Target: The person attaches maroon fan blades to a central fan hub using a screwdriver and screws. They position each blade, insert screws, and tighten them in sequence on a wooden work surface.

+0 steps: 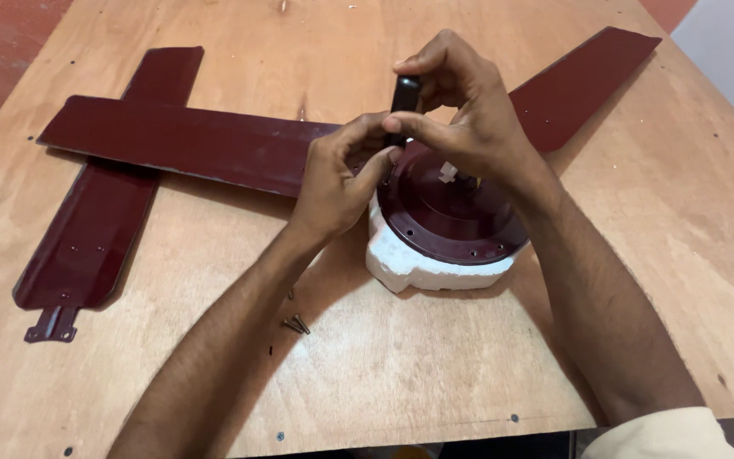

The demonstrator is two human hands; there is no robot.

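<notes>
Both hands, left hand (337,174) and right hand (460,106), pinch fingers around a black screwdriver handle (404,95) above the round maroon fan motor housing (452,212), loose screws (296,324) lying nearby.

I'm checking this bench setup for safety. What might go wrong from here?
The round maroon fan motor housing sits on a white foam block; pressure from the black-handled screwdriver in the right hand may tip it. The loose dark screws near the left hand's forearm could get swept away.
</notes>
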